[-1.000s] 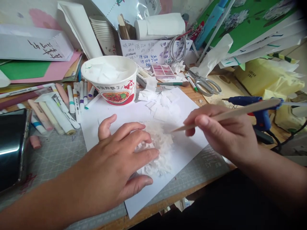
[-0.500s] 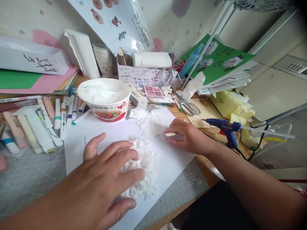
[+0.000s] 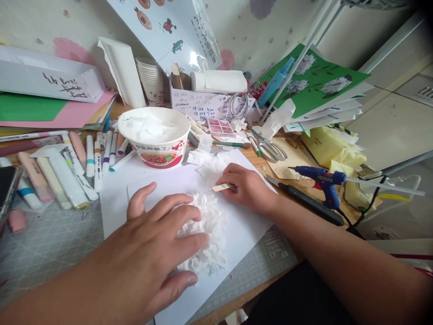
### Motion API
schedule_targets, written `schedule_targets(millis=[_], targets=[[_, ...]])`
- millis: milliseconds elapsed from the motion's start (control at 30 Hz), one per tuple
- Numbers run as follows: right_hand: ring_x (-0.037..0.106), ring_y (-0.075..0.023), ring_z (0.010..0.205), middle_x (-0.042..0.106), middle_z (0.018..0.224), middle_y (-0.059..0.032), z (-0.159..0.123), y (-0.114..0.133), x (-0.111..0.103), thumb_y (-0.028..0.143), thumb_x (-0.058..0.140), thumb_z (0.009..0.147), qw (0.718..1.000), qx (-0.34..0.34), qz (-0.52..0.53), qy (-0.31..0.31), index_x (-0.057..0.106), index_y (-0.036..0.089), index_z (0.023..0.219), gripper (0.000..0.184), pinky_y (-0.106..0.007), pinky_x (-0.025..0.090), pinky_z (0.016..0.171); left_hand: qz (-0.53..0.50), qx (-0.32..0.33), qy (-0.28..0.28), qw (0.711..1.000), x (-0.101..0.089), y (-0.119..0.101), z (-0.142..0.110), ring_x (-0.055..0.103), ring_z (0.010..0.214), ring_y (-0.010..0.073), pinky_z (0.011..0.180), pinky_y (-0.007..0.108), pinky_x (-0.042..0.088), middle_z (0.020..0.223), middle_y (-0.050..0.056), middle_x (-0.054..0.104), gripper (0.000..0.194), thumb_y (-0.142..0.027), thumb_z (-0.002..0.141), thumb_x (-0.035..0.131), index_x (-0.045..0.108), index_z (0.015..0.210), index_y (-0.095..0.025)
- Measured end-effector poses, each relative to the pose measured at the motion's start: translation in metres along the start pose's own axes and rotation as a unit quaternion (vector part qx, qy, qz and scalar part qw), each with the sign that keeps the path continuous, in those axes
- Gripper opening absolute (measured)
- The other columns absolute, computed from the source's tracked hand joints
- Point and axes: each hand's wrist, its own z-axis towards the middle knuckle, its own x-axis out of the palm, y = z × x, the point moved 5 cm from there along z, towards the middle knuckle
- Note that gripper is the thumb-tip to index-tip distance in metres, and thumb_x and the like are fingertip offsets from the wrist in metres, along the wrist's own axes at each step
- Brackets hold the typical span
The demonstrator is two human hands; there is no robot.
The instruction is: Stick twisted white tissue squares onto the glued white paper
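My left hand (image 3: 162,243) has its fingers spread over a ruffled clump of white tissue paper (image 3: 209,234), fingertips resting along its left side. Under the clump lies a white sheet of paper (image 3: 135,178). My right hand (image 3: 248,187) is closed around a flat wooden craft stick (image 3: 221,186), whose printed end points left just above the clump. The rest of that stick is hidden in my fist. Thin scraps of white tissue (image 3: 206,174) lie beyond the clump, close to my right hand.
Behind the paper stands a paper bowl (image 3: 155,140) with white material inside. Markers (image 3: 98,162) crowd the left. Scissors (image 3: 270,146), a black-handled utility knife (image 3: 307,203) and a blue glue gun (image 3: 320,176) lie at the right. A cutting mat (image 3: 61,253) is underneath.
My right hand has moved left with the craft stick, nearer the tissue clump. The utility knife beyond my right forearm has come into view. My left hand keeps its pose on the clump.
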Motion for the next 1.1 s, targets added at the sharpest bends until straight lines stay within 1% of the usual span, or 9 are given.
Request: schedule_targets(millis=[200, 300, 433, 567, 667, 767, 833, 900, 1100], targets=[[0.056, -0.0124, 0.069, 0.06, 0.08, -0.0038, 0.005, -0.004, -0.01, 0.018, 0.062, 0.08, 0.994, 0.024, 0.091, -0.053, 0.069, 0.014, 0.079, 0.008, -0.026, 0.042, 0.062, -0.005, -0.007, 0.029, 1.0, -0.001, 0.0, 0.001, 0.048, 0.116, 0.027, 0.109, 0.059, 0.005, 0.112, -0.002, 0.061, 0.022, -0.031, 0.077, 0.064, 0.065, 0.098, -0.035], [0.055, -0.0122, 0.065, 0.057, 0.071, -0.002, 0.0, 0.0, -0.022, 0.021, 0.064, 0.081, 0.99, 0.033, 0.111, -0.085, 0.066, 0.015, 0.073, 0.011, -0.027, 0.043, 0.062, -0.002, 0.004, 0.037, 0.999, -0.002, 0.0, 0.002, 0.048, 0.117, 0.0275, 0.109, 0.06, 0.005, 0.113, -0.001, 0.06, 0.019, -0.03, 0.078, 0.063, 0.066, 0.096, -0.033], [0.056, -0.0127, 0.068, 0.059, 0.075, -0.0019, -0.015, 0.029, -0.034, 0.019, 0.064, 0.082, 0.985, -0.045, 0.114, -0.125, 0.067, 0.019, 0.077, 0.006, -0.027, 0.045, 0.06, -0.008, 0.01, 0.046, 0.999, -0.002, 0.001, 0.003, 0.048, 0.118, 0.0281, 0.108, 0.062, 0.005, 0.112, -0.001, 0.06, 0.016, -0.03, 0.08, 0.061, 0.066, 0.095, -0.034], [0.057, -0.0127, 0.071, 0.062, 0.085, -0.0058, -0.031, 0.062, -0.022, 0.016, 0.062, 0.083, 0.985, -0.151, 0.086, 0.014, 0.069, 0.017, 0.084, 0.007, -0.027, 0.046, 0.061, 0.003, 0.017, 0.049, 0.999, -0.002, -0.001, 0.003, 0.047, 0.118, 0.0301, 0.108, 0.064, 0.005, 0.112, 0.002, 0.059, 0.021, -0.026, 0.077, 0.063, 0.067, 0.097, -0.031], [0.059, -0.0152, 0.08, 0.062, 0.095, -0.0098, -0.035, 0.065, -0.021, 0.02, 0.057, 0.087, 0.98, -0.133, 0.131, 0.062, 0.07, 0.014, 0.096, 0.017, -0.029, 0.048, 0.068, 0.001, 0.014, 0.05, 0.999, -0.002, -0.001, 0.003, 0.047, 0.118, 0.0301, 0.108, 0.065, 0.004, 0.111, 0.002, 0.06, 0.022, -0.027, 0.075, 0.065, 0.067, 0.096, -0.032], [0.058, -0.0187, 0.091, 0.061, 0.095, -0.0092, -0.037, 0.055, -0.039, 0.033, 0.049, 0.093, 0.968, -0.065, 0.24, -0.036, 0.071, 0.018, 0.1, 0.027, -0.033, 0.048, 0.075, 0.008, 0.014, 0.061, 0.998, -0.003, -0.001, 0.004, 0.047, 0.118, 0.0286, 0.106, 0.066, 0.006, 0.111, 0.002, 0.061, 0.02, -0.026, 0.077, 0.063, 0.067, 0.095, -0.032], [0.057, -0.0176, 0.08, 0.061, 0.084, -0.0062, -0.041, 0.048, -0.05, 0.043, 0.044, 0.095, 0.952, -0.011, 0.278, -0.125, 0.072, 0.021, 0.095, 0.036, -0.033, 0.047, 0.07, 0.006, 0.015, 0.064, 0.998, -0.003, -0.002, 0.003, 0.047, 0.118, 0.0283, 0.106, 0.066, 0.006, 0.112, 0.002, 0.061, 0.02, -0.025, 0.077, 0.063, 0.067, 0.095, -0.032], [0.057, -0.0151, 0.071, 0.063, 0.08, -0.0036, -0.044, 0.048, -0.055, 0.046, 0.043, 0.095, 0.942, 0.021, 0.294, -0.158, 0.071, 0.024, 0.094, 0.036, -0.031, 0.046, 0.063, 0.002, 0.011, 0.059, 0.998, -0.002, -0.001, 0.003, 0.047, 0.117, 0.0276, 0.107, 0.066, 0.005, 0.111, 0.001, 0.061, 0.018, -0.028, 0.079, 0.062, 0.067, 0.095, -0.032], [0.062, -0.0113, 0.069, 0.065, 0.078, -0.0024, -0.036, 0.071, -0.04, 0.026, 0.048, 0.095, 0.97, -0.057, 0.234, -0.039, 0.064, 0.018, 0.09, 0.018, -0.023, 0.048, 0.06, 0.0, 0.022, 0.016, 1.0, -0.001, 0.001, 0.001, 0.047, 0.116, 0.0268, 0.11, 0.062, 0.004, 0.108, -0.001, 0.061, 0.024, -0.05, 0.08, 0.059, 0.067, 0.096, -0.034]])
